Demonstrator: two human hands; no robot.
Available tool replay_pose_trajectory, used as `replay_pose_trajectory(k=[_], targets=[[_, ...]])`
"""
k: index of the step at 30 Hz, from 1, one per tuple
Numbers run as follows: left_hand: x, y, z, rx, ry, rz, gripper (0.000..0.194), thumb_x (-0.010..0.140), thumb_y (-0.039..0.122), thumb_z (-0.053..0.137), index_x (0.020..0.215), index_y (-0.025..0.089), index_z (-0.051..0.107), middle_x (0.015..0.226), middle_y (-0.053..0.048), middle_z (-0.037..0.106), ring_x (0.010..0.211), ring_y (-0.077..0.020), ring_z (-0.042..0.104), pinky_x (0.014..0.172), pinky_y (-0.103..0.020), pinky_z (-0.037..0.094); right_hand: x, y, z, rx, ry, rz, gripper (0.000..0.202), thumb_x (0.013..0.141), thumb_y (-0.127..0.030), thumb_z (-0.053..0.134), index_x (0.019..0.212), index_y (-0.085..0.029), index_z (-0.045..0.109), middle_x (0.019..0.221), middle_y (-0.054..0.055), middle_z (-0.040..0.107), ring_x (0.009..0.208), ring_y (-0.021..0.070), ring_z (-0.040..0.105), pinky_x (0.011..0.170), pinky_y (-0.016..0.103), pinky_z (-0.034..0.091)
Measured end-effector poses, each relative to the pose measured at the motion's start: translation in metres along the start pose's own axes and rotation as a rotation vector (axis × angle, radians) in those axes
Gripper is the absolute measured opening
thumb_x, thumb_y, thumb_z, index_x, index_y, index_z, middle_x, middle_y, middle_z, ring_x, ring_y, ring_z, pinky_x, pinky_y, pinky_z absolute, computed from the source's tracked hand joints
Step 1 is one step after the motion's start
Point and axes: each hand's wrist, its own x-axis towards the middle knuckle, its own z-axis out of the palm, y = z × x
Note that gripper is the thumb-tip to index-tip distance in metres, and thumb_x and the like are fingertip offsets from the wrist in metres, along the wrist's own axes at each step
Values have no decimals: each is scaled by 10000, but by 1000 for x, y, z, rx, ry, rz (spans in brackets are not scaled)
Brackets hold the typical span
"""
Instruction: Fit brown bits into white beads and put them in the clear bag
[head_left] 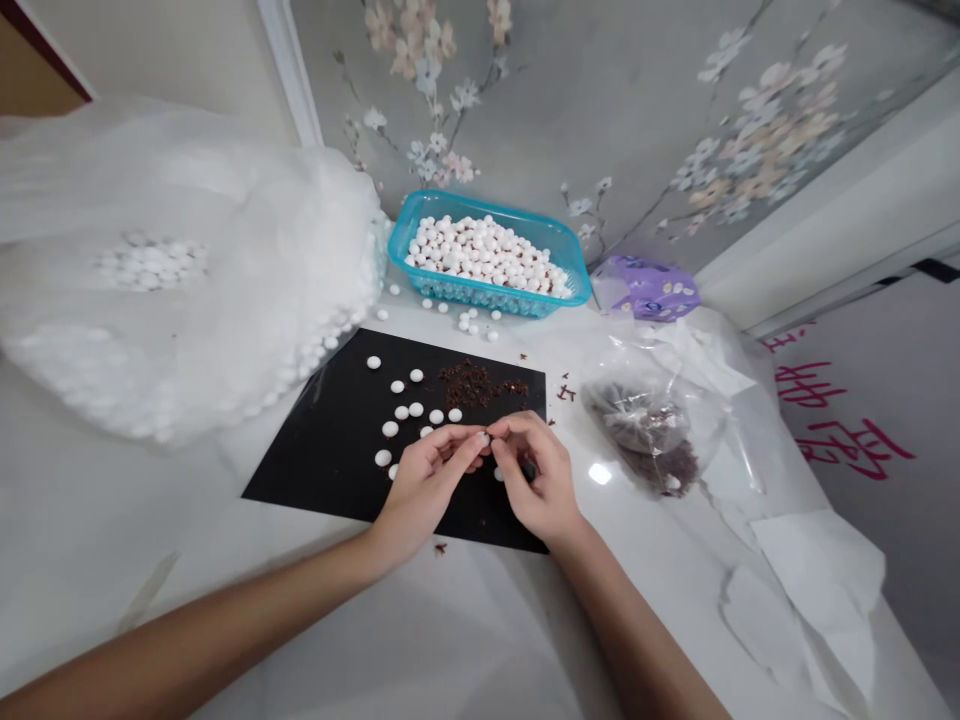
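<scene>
Over a black mat (pixel 322 450), my left hand (pixel 427 475) pinches a small white piece (pixel 484 438) between thumb and forefinger. My right hand (pixel 536 475) meets it there, its thumb and forefinger closed at the piece's right side; what they grip is too small to make out. Several round white pieces (pixel 390 429) lie on the mat to the left of my hands. A pile of small dark brown bits (pixel 471 385) sits on the mat just beyond my fingertips.
A blue basket (pixel 487 293) full of white pieces stands behind the mat. At left bulges a large white bag (pixel 172 350) of white pieces. To the right are a clear bag (pixel 660 440) with dark bits, a purple packet (pixel 649 288) and white paper sheets (pixel 821 570).
</scene>
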Motion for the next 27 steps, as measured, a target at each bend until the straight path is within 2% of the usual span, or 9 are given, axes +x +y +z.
replay_pose_trajectory(k=[5,18,27], targets=[[0,2,-1,12,9,9,219,766,355,605,893,190,671,860,-23,666,827,-148,591,763,-262,473,1,-1,-3,-35,-69,-20,201,788,-145,529,968,-230,495,825,-4,485,474,51,405,468,224,394],[1,5,0,28,39,-1,196,748,361,623,833,192,674,803,-10,661,766,-132,583,729,-250,477,2,3,-3,-32,-99,-12,175,824,-167,514,985,-235,514,851,-2,492,478,45,406,481,218,406],[1,4,-3,63,58,-26,262,730,383,631,881,176,683,830,-34,666,728,-137,568,711,-269,481,1,3,0,-10,-100,-1,146,833,-178,505,959,-232,556,804,3,500,502,67,413,487,227,409]])
